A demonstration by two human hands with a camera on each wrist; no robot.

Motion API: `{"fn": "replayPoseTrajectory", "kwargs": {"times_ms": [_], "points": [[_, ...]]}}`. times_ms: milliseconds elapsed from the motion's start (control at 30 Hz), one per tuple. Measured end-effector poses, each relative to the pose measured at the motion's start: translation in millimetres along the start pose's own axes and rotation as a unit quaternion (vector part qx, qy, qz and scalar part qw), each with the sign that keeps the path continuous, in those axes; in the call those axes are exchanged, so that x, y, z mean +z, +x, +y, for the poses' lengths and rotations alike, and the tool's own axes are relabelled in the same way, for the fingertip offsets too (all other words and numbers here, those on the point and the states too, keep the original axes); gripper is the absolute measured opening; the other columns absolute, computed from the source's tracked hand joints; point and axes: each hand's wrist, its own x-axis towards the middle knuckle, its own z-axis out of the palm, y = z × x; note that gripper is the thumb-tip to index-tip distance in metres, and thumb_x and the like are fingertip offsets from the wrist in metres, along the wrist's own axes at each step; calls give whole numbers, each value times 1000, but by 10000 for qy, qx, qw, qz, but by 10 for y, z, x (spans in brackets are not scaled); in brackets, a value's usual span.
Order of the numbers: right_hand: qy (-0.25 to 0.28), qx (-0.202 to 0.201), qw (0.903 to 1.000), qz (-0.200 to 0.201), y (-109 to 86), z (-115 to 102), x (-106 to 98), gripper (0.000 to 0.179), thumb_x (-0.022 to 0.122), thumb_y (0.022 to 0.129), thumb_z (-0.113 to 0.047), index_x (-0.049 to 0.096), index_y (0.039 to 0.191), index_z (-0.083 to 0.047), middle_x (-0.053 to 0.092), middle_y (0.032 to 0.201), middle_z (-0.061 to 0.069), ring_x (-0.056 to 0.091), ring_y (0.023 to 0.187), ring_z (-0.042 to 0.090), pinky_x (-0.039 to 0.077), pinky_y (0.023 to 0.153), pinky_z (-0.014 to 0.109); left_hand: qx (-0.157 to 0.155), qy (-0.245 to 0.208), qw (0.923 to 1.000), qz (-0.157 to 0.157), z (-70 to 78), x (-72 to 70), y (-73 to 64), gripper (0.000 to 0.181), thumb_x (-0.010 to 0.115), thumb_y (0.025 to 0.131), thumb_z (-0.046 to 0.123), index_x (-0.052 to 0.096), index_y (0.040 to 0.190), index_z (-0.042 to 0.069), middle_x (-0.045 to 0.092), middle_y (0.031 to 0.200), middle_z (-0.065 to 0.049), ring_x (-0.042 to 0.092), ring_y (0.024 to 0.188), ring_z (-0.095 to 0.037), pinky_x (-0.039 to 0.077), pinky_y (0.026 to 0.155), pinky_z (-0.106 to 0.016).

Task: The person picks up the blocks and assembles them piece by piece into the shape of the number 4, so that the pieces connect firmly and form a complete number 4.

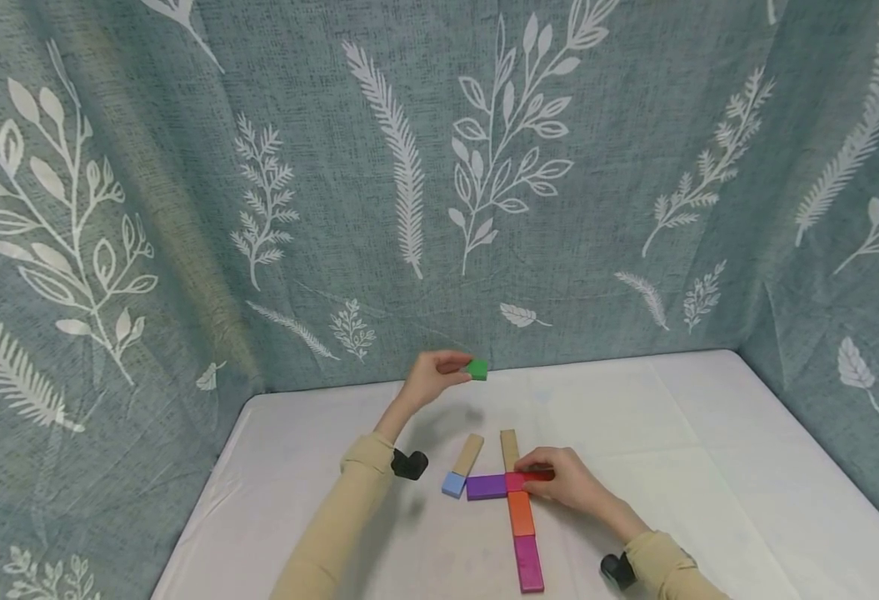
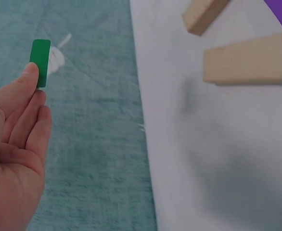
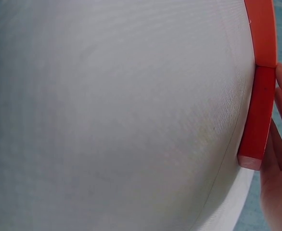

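Note:
My left hand [image 1: 430, 381] pinches a small green block [image 1: 477, 370] by one end, raised above the table's far edge. In the left wrist view the thumb presses the green block [image 2: 42, 65] against the fingers. My right hand [image 1: 568, 479] holds a red block [image 1: 542, 476] low on the table, fingers on its far side and thumb nearer. This red block meets a pinkish-red block [image 1: 514, 482], partly behind the fingertips. A purple block [image 1: 486, 487] lies left of it, an orange block [image 1: 521, 513] and a magenta block [image 1: 529, 563] run nearer, and a plain wooden block [image 1: 509, 448] points away.
Left of this cross-like layout, another plain wooden block [image 1: 469, 454] lies slanted, its near end against a light blue block [image 1: 453, 484]. A white cloth covers the table [image 1: 656, 433]. A teal leaf-patterned curtain [image 1: 439, 308] hangs behind and along both sides.

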Motion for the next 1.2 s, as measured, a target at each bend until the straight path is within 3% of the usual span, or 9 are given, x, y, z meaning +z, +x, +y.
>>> {"fn": "replayPoseTrajectory", "kwargs": {"times_ms": [167, 333, 567, 900, 1200], "points": [[26, 10, 10000, -29, 2, -1, -5, 24, 71, 84, -10, 69, 108, -7, 71, 103, 3, 65, 94, 15, 53, 82, 18, 80, -146, 9993, -342, 98, 24, -16, 36, 68, 85, 3, 63, 120, 0, 63, 122, -19, 60, 116, -31, 55, 90, -29], [29, 55, 10000, -49, 4, 2, -12, 25, 71, 84, -12, 69, 108, -7, 71, 103, 3, 65, 93, 14, 53, 82, 18, 81, -150, 9980, -607, 104, 77, -37, 35, 67, 86, 3, 62, 121, 0, 62, 123, -20, 59, 118, -33, 54, 92, -30], [17, 72, 10000, -53, 3, 14, -2, 24, 71, 84, -13, 69, 108, -8, 71, 103, 2, 65, 92, 13, 53, 82, 17, -74, -4, 9972, -746, 10, 137, -65, 34, 67, 86, 4, 64, 120, 2, 64, 122, -18, 60, 117, -30, 53, 94, -31], [17, -73, 10000, 17, -6, -7, -4, 23, 70, 84, -10, 70, 106, -7, 71, 101, 3, 65, 93, 12, 54, 83, 20, -60, 371, 9953, -888, -167, 179, -102, 32, 68, 85, 4, 65, 117, 1, 66, 119, -18, 63, 112, -30, 54, 92, -31], [32, -74, 10000, 20, -9, 1, -4, 23, 71, 84, -11, 70, 106, -8, 71, 101, 3, 65, 92, 10, 54, 82, 19, -162, 617, 9942, -869, -315, 265, -112, 29, 69, 84, 4, 67, 113, 1, 68, 113, -17, 66, 105, -30, 55, 89, -31]]}}
